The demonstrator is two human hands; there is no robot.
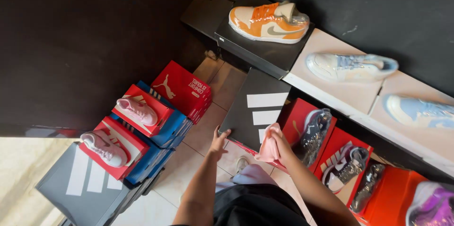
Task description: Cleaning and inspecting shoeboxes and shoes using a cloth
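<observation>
My right hand (283, 144) grips a pink cloth (269, 144) against the near edge of a black shoe box with three white stripes (257, 107). My left hand (218, 141), fingers apart, touches the same box at its lower left corner. The box lies flat on top of red boxes. Beside it on the right, a dark plastic-wrapped sneaker (314, 133) rests on a red box.
An orange and white sneaker (268, 22) sits on a black box up on the shelf (350, 96), with pale blue sneakers (351, 66) further right. Stacked red and blue boxes with pink sneakers (137, 111) stand at left. More wrapped shoes on orange boxes (395, 193) lie at right.
</observation>
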